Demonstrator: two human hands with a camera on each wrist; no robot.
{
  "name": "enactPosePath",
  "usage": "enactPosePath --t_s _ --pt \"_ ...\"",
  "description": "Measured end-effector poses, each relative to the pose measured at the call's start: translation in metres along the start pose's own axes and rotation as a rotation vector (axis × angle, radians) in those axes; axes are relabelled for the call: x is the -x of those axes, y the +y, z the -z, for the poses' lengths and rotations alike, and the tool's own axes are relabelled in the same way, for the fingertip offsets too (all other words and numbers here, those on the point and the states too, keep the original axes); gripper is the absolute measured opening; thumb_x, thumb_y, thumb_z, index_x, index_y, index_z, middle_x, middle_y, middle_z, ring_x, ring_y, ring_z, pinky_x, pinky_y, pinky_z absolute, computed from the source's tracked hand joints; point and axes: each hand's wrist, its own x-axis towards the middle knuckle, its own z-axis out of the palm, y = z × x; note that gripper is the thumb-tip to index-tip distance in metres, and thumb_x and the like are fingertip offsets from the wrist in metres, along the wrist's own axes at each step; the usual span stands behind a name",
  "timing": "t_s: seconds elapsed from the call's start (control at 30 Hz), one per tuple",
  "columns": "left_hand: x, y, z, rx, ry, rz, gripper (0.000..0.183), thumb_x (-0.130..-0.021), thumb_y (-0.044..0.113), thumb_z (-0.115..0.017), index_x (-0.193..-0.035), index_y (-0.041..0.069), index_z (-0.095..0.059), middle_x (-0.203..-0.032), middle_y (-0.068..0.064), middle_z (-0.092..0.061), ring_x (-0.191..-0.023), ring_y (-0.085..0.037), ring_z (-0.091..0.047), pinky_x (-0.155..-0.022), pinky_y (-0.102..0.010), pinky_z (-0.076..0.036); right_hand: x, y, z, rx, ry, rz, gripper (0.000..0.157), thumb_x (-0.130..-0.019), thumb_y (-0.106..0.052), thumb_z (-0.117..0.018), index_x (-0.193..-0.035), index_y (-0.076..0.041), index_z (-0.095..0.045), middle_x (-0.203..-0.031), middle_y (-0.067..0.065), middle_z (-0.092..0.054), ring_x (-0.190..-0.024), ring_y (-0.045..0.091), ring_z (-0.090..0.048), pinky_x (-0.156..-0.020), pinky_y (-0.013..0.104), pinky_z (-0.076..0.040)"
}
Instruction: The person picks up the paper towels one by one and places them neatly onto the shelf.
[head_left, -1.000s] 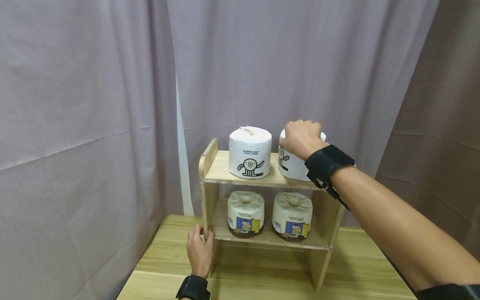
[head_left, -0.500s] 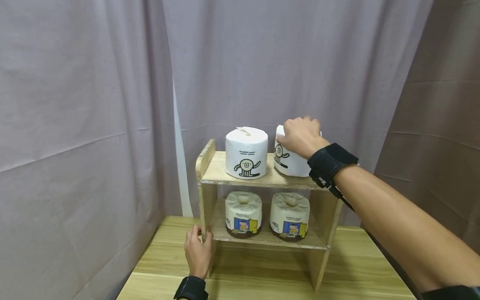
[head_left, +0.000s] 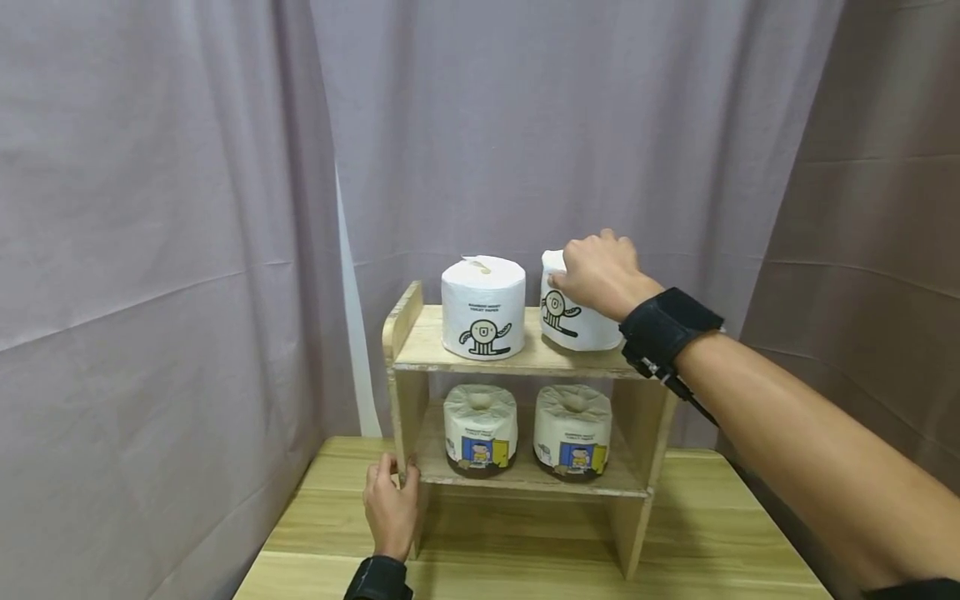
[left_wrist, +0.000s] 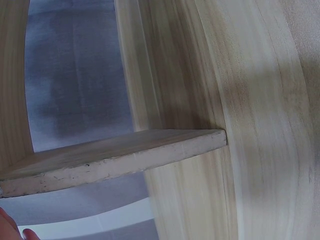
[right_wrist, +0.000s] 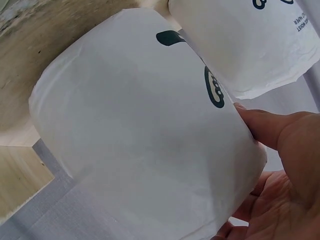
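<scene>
My right hand grips a white wrapped toilet paper roll from above, at the right of the top board of a small wooden shelf. In the right wrist view the thumb lies on one side of this roll and the fingers reach behind it; it leans slightly. Left of it another white roll with a printed cartoon figure stands upright. My left hand holds the front edge of the shelf's left side panel, thumb on the inner side. Only fingertips show in the left wrist view.
Two cream-wrapped toilet paper rolls, one on the left and one on the right, stand on the lower board. The shelf stands on a wood-grain table. Grey curtains hang close behind and at the sides.
The right hand has turned the upper right roll so its cartoon figure faces more forward, and raised or pushed it back slightly. The left hand keeps its hold. The whole view has shifted a little.
</scene>
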Motion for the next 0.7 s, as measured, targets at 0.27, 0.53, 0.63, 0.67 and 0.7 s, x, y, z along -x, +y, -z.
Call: enactPosePath --t_s 0.27,0.53,0.63,0.67,0.7 --pt "-0.0039 -0.0031 0.0009 -0.002 -0.009 0.005 0.019 -0.086 0.013 -0.081 -0.086 0.01 -0.062 -0.087 -0.012 -0.064 -0.065 -0.024 -0.052 -0.058 -0.039 -0.04 0.002 0.0043 0.0036 -0.003 -0.009 0.02 0.038 -0.103 -0.036 -0.065 -0.088 -0.002 -0.07 -0.087 0.016 -0.068 -0.099 0.043 -0.058 -0.087 0.059 -0.049" --pt "-0.0076 -0.0075 0.0029 -0.004 -0.012 -0.01 0.021 -0.086 0.013 -0.081 -0.085 0.01 -0.061 -0.086 -0.012 -0.064 -0.065 -0.025 -0.052 -0.059 -0.039 -0.04 0.0041 0.0064 0.001 -0.019 0.001 0.046 0.036 -0.103 -0.034 -0.067 -0.084 -0.004 -0.069 -0.082 0.013 -0.066 -0.097 0.042 -0.057 -0.085 0.057 -0.048" --pt "-0.0078 -0.0084 0.0039 -0.001 -0.017 -0.001 0.021 -0.087 0.013 -0.081 -0.085 0.01 -0.061 -0.087 -0.012 -0.064 -0.065 -0.023 -0.051 -0.058 -0.037 -0.039 0.0032 0.0064 0.0008 -0.02 -0.006 0.055 0.034 -0.103 -0.034 -0.067 -0.086 -0.004 -0.07 -0.083 0.013 -0.065 -0.098 0.041 -0.055 -0.086 0.057 -0.046" --pt "-0.0077 -0.0086 0.0042 0.0 -0.018 0.003 0.02 -0.087 0.013 -0.081 -0.085 0.011 -0.061 -0.087 -0.012 -0.064 -0.066 -0.023 -0.051 -0.058 -0.037 -0.038 0.003 0.0065 0.0008 -0.021 -0.01 0.058 0.034 -0.103 -0.034 -0.067 -0.086 -0.004 -0.07 -0.083 0.013 -0.065 -0.098 0.041 -0.055 -0.086 0.057 -0.046" --pt "-0.0077 -0.0088 0.0045 0.0 -0.02 0.006 0.02 -0.087 0.013 -0.081 -0.086 0.011 -0.061 -0.087 -0.012 -0.064 -0.066 -0.023 -0.051 -0.058 -0.037 -0.038 0.0029 0.0068 0.0007 -0.024 -0.013 0.06 0.034 -0.103 -0.034 -0.068 -0.086 -0.005 -0.07 -0.083 0.012 -0.065 -0.098 0.04 -0.055 -0.086 0.056 -0.046"
